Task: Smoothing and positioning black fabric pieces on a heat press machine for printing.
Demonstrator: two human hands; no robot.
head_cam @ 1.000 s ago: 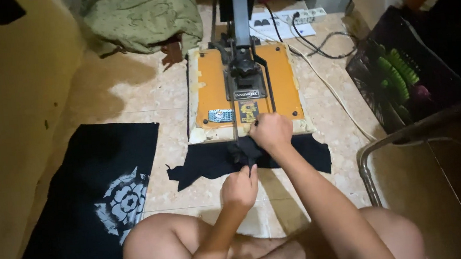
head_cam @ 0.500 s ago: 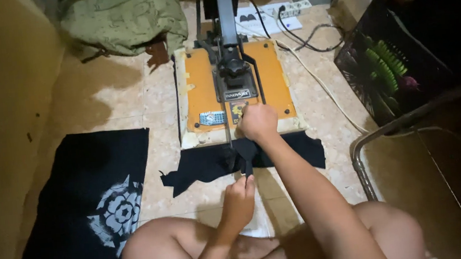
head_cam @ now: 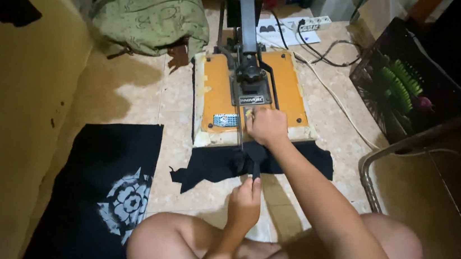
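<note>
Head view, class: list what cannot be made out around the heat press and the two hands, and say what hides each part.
- Black garment: mostly hidden under the orange press plate.
- Press handle: its top is covered by the right hand; its lower end by the left hand.
- Small plate on the press: too small to read.
- Press column: cut off by the top edge.

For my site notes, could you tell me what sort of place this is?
Probably a home garment-printing corner, worked from the tiled floor: an orange heat press with black cloth under it, a printed black shirt laid out beside it, and a power strip behind.
</note>
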